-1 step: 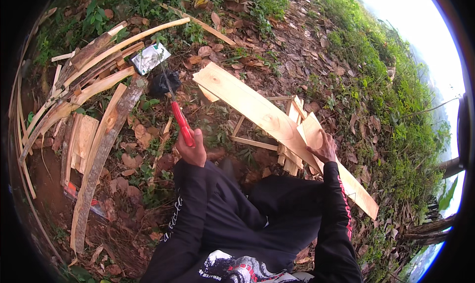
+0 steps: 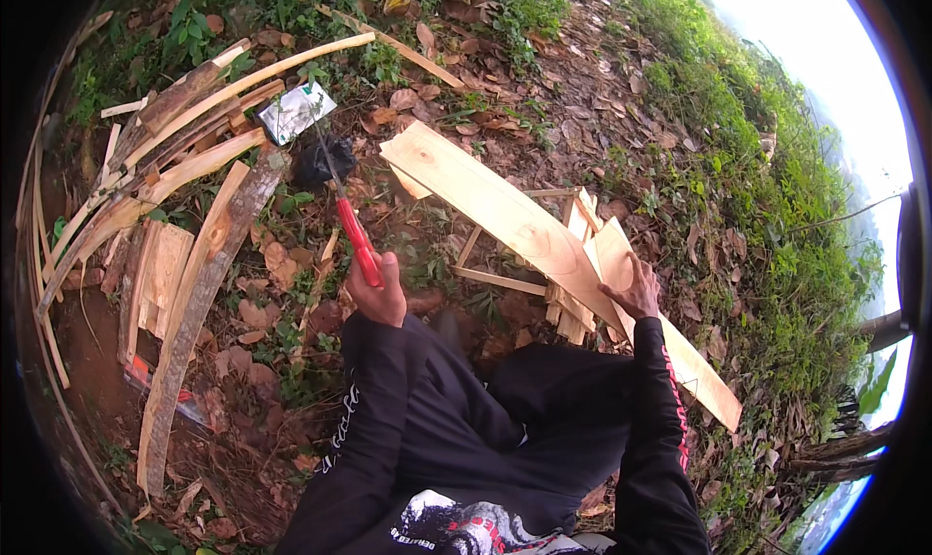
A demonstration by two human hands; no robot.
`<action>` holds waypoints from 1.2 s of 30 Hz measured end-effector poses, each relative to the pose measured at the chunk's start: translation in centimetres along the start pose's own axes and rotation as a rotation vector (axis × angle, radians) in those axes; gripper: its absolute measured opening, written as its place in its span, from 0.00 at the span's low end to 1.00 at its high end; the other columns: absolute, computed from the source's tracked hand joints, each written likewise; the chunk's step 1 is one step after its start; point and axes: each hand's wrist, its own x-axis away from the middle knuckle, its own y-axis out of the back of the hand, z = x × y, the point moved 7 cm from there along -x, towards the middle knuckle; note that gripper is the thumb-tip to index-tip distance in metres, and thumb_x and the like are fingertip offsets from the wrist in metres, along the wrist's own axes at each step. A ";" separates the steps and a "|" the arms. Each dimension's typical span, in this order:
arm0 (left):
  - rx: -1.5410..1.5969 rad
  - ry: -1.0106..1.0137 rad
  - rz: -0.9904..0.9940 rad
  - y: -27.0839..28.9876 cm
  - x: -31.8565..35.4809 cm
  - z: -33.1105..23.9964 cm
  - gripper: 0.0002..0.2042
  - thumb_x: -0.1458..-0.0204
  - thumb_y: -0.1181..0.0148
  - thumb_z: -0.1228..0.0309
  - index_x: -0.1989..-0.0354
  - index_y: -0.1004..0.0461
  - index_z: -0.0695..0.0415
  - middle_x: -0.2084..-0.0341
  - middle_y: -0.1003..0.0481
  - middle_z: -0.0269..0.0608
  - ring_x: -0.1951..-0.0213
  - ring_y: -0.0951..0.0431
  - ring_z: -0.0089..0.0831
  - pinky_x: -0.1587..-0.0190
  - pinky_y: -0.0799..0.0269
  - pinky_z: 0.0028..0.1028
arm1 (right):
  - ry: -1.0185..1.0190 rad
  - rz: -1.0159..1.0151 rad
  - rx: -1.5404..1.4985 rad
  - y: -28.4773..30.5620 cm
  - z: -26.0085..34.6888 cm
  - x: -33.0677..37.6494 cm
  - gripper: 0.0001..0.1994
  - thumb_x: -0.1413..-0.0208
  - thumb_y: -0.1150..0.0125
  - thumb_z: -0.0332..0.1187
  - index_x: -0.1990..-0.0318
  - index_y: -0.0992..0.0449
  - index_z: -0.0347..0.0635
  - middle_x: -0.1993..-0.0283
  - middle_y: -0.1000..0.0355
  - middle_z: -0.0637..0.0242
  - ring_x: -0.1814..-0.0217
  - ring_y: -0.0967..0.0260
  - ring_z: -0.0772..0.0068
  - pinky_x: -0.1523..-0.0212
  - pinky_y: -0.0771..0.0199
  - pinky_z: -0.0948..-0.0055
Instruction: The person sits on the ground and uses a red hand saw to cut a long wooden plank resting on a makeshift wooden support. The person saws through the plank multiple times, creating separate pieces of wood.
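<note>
My left hand [image 2: 377, 291] is closed around the red handle of a long tool [image 2: 357, 239]. Its narrow dark blade points away from me, seen nearly edge-on, so its exact kind is unclear. My right hand [image 2: 636, 291] grips a pale long plank [image 2: 515, 215] that slants from far left to near right. A shorter flat board [image 2: 612, 251] lies against the plank under my right fingers; my thumb rests toward the plank's face. Beneath the plank, several thin wood pieces [image 2: 571, 314] and a slim wooden frame [image 2: 500, 281] show in part.
On the left lie a bark-edged slab [image 2: 209, 293], curved strips [image 2: 262, 77] and short blocks [image 2: 167, 269]. A white packet [image 2: 296, 114] and a black plastic bag [image 2: 320, 164] rest beyond the tool. Dry leaves and plants cover the ground; grass [image 2: 757, 167] borders the right.
</note>
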 end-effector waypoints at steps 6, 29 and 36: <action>0.154 0.060 -0.026 1.2 -1.3 2.6 0.16 0.45 0.41 0.58 0.68 0.32 0.60 0.81 0.36 0.30 0.78 0.37 0.19 0.74 0.41 0.22 | 0.119 -0.109 0.004 0.9 7.6 -1.8 0.50 0.69 0.27 0.61 0.36 0.40 0.49 0.42 0.39 0.56 0.38 0.44 0.49 0.38 0.46 0.51; 0.537 -0.092 0.176 0.0 -2.3 -10.8 0.17 0.49 0.47 0.60 0.63 0.32 0.64 0.84 0.36 0.37 0.82 0.37 0.26 0.76 0.41 0.23 | 0.389 -0.117 -0.521 -4.9 29.9 -4.6 0.25 0.45 0.37 0.43 0.45 0.32 0.37 0.37 0.41 0.48 0.35 0.43 0.45 0.36 0.41 0.54; 0.486 0.297 0.292 -5.0 2.0 -4.2 0.15 0.48 0.47 0.59 0.73 0.32 0.62 0.89 0.43 0.27 0.88 0.47 0.15 0.85 0.52 0.19 | -0.008 -0.381 -0.051 -4.2 -1.8 -6.9 0.15 0.41 0.43 0.44 0.64 0.26 0.40 0.57 0.28 0.57 0.52 0.34 0.52 0.48 0.39 0.56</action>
